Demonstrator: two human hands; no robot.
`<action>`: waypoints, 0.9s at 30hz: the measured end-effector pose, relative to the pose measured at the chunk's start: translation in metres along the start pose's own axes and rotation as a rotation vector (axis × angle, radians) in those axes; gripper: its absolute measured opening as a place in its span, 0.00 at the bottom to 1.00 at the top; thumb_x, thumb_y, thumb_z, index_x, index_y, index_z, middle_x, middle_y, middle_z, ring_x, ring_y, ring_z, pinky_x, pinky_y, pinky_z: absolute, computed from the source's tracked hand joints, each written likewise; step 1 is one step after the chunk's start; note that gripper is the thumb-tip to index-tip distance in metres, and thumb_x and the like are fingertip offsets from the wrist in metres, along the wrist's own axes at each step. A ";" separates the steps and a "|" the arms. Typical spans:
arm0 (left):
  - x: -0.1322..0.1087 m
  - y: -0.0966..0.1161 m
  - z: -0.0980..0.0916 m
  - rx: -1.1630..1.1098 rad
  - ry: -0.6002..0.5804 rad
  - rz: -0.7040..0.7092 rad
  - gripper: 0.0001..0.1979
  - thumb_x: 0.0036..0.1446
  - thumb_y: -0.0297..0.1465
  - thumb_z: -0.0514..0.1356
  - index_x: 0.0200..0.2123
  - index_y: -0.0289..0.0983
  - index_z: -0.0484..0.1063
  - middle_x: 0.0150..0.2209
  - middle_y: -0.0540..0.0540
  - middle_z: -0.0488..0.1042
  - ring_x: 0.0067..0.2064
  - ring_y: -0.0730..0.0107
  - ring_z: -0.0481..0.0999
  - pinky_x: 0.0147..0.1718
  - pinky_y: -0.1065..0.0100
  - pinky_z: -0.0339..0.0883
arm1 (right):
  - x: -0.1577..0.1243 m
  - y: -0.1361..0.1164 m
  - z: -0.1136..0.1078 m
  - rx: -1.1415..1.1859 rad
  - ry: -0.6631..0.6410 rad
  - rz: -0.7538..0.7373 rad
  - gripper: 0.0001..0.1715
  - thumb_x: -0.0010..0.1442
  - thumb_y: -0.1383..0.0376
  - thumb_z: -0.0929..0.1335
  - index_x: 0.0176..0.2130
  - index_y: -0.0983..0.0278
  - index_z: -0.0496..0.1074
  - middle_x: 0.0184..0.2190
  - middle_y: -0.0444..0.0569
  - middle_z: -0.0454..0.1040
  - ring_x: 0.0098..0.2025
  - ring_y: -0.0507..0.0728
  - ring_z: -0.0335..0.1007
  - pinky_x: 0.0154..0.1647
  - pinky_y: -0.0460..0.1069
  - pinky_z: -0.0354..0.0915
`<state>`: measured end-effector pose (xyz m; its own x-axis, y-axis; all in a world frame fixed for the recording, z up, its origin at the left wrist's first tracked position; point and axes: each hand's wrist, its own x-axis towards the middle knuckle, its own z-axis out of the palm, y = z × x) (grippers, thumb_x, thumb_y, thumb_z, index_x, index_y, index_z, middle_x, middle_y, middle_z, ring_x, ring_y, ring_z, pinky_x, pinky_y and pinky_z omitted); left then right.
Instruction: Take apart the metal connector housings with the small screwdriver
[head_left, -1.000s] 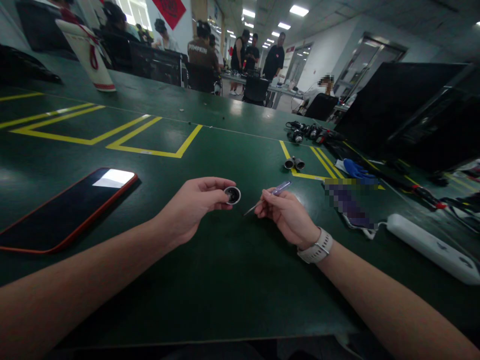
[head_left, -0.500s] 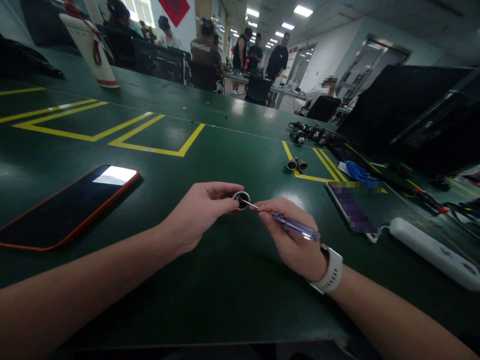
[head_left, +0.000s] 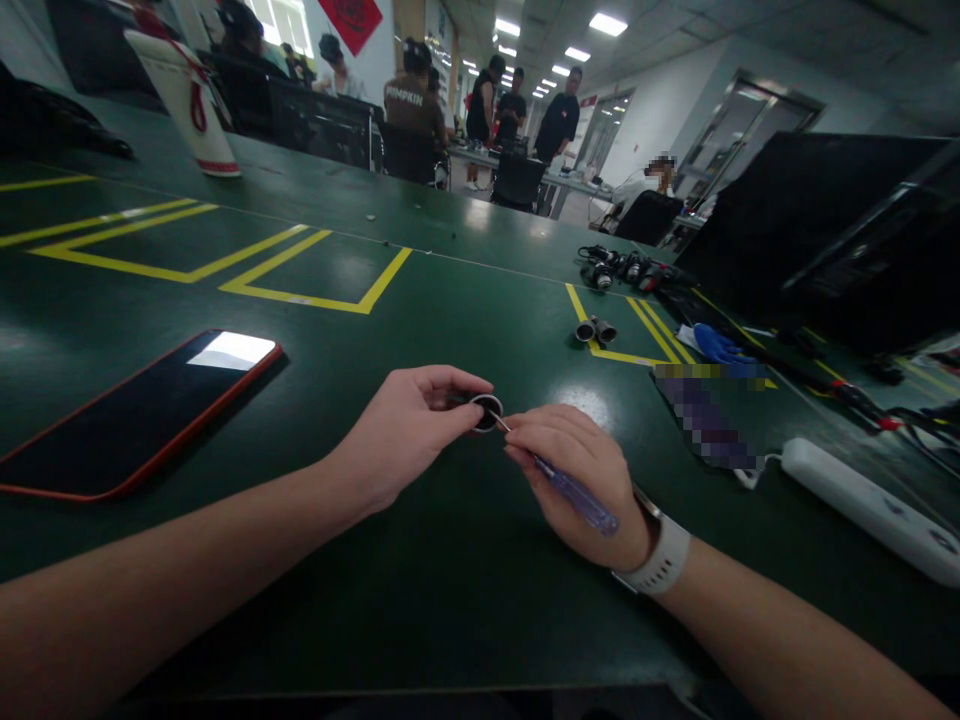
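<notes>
Between the thumb and fingers of my left hand (head_left: 409, 430) is a small round metal cup-like part (head_left: 489, 408), its open rim facing right toward me. My right hand (head_left: 581, 480) grips a screwdriver with a clear purple handle (head_left: 581, 502). The screwdriver's thin shaft runs left into the mouth of the metal part; its tip is hidden inside. Farther back on the green table (head_left: 450, 560) lie similar round metal parts (head_left: 596, 331), side by side.
A red-cased phone (head_left: 142, 415) lies at left, another phone (head_left: 705, 420) at right beside a white power strip (head_left: 862, 510). Black cabled parts (head_left: 611, 266), a blue item (head_left: 720, 345) and a dark monitor (head_left: 825, 230) stand back right. A paper cup (head_left: 187, 105) is back left.
The screwdriver's handle has swung down toward me as my right hand turned. The metal part has shifted slightly right and down in my left hand, its tilt a little different.
</notes>
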<state>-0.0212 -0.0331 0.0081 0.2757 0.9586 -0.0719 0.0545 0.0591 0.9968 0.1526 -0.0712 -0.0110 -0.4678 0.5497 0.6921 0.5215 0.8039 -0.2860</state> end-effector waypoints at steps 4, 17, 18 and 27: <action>-0.001 0.001 0.000 0.049 0.015 0.024 0.09 0.47 0.24 0.62 0.35 0.35 0.76 0.32 0.48 0.79 0.34 0.69 0.78 0.37 0.67 0.72 | -0.002 0.001 -0.001 -0.031 -0.036 -0.054 0.09 0.59 0.72 0.64 0.42 0.65 0.68 0.39 0.54 0.76 0.41 0.56 0.72 0.43 0.55 0.68; 0.000 0.001 0.000 0.090 0.018 0.048 0.10 0.47 0.26 0.61 0.36 0.32 0.76 0.31 0.46 0.79 0.32 0.68 0.78 0.34 0.67 0.73 | 0.000 -0.004 -0.005 -0.131 -0.031 -0.171 0.06 0.58 0.73 0.65 0.38 0.68 0.68 0.37 0.55 0.77 0.39 0.57 0.72 0.41 0.54 0.69; 0.000 0.001 0.000 0.092 0.015 0.050 0.10 0.47 0.26 0.61 0.36 0.32 0.76 0.31 0.46 0.79 0.32 0.68 0.78 0.35 0.67 0.73 | 0.000 -0.004 -0.005 -0.141 -0.020 -0.175 0.05 0.58 0.74 0.65 0.38 0.68 0.68 0.36 0.55 0.77 0.38 0.57 0.72 0.40 0.54 0.69; 0.000 -0.001 0.000 0.082 0.018 0.050 0.09 0.46 0.25 0.62 0.34 0.32 0.76 0.30 0.47 0.79 0.31 0.70 0.79 0.33 0.70 0.73 | 0.000 -0.002 -0.003 -0.158 -0.016 -0.165 0.05 0.59 0.73 0.64 0.37 0.67 0.68 0.36 0.54 0.77 0.38 0.57 0.72 0.39 0.54 0.69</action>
<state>-0.0217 -0.0332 0.0076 0.2626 0.9647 -0.0203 0.1194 -0.0116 0.9928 0.1538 -0.0736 -0.0086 -0.5665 0.4181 0.7102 0.5418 0.8383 -0.0613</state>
